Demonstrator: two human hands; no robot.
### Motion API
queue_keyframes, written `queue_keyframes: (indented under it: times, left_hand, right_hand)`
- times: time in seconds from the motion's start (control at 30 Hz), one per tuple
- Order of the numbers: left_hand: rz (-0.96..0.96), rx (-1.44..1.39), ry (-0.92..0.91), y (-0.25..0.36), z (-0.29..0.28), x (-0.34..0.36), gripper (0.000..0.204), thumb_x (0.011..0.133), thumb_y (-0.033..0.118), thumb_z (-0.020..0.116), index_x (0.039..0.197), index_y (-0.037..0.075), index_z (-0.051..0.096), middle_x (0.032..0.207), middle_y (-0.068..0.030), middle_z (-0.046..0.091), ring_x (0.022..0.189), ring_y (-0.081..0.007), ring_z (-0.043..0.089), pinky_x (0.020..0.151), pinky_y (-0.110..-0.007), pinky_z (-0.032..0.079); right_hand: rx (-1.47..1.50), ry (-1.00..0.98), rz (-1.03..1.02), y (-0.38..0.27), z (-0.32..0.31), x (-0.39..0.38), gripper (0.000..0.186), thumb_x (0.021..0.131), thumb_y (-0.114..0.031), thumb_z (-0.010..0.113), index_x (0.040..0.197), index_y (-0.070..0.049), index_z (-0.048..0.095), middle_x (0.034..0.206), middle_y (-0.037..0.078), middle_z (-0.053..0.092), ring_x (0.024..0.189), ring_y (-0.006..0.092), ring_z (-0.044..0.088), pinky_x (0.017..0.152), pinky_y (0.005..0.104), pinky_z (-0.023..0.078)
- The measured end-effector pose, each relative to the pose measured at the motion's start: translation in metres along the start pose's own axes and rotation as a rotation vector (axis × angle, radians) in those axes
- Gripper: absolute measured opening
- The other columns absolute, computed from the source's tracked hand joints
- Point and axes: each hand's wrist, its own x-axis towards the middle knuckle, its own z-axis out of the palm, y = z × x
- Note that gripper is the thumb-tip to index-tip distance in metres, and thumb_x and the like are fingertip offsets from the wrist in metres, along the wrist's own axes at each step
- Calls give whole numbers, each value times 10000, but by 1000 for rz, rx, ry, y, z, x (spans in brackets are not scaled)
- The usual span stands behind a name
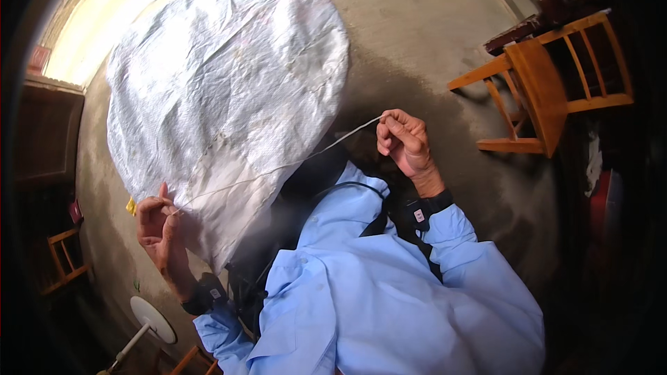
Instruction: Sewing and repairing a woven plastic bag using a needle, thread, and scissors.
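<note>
A thin white string [283,166] runs between my two hands, slanting up to the right with a slight sag. My left hand [161,230] pinches one end beside the lower left edge of a large white woven sheet [229,62]. The other end is pinched by my right hand [405,140], raised off to the right of the sheet. The sheet looks rounded and wrinkled, with a paler patch [221,187] at its near end, close to my body. Whether the string is joined to the sheet, I cannot tell.
A wooden chair [549,90] stands at the right. Another small chair [66,260] is at the far left. A fan or stand with a white disc [153,319] is at the lower left. Concrete floor [410,35] lies around the sheet, and bright light comes from the upper left.
</note>
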Motion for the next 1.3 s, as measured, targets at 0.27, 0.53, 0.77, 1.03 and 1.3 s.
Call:
queue_keyframes:
  times: [0.27,0.53,0.77,1.03,1.3]
  left_hand:
    - [-77,251,-58,-9,6,-6,347,966,2,662,1303,-8,580,1078,-42,660,1015,-111,626,1090,-311,415]
    - [-46,454,-35,-14,15,-7,354,995,13,651,1339,4,564,1100,-85,687,1063,-142,655,963,-272,495]
    - [-3,556,-8,-10,19,-6,392,978,-30,634,1360,22,562,1275,-96,653,1150,-185,649,1023,-320,497]
    - [227,795,121,-21,16,2,526,927,27,652,1429,-21,499,1508,-206,494,1452,-353,438,1215,-466,333]
    - [139,847,306,-53,-22,17,659,922,144,719,1502,-23,455,1503,-226,488,1401,-356,452,1186,-469,332]
  right_hand:
    - [168,17,-221,-84,-35,5,133,1064,-141,601,1096,-49,692,853,13,615,744,104,540,627,260,464]
    - [75,150,-561,-176,-100,-5,135,1055,-189,634,1111,-67,658,907,3,595,788,92,530,677,248,453]
    - [-82,228,-723,-245,-155,-20,137,1044,-156,642,1122,-47,672,960,25,634,828,109,568,718,254,477]
    - [-128,358,-799,-330,-214,-36,165,1036,-108,648,1156,1,674,1018,63,664,885,131,609,761,251,534]
    - [-149,633,-924,-342,-250,-21,204,1018,-188,695,1133,-20,706,1021,73,712,877,176,686,764,299,582]
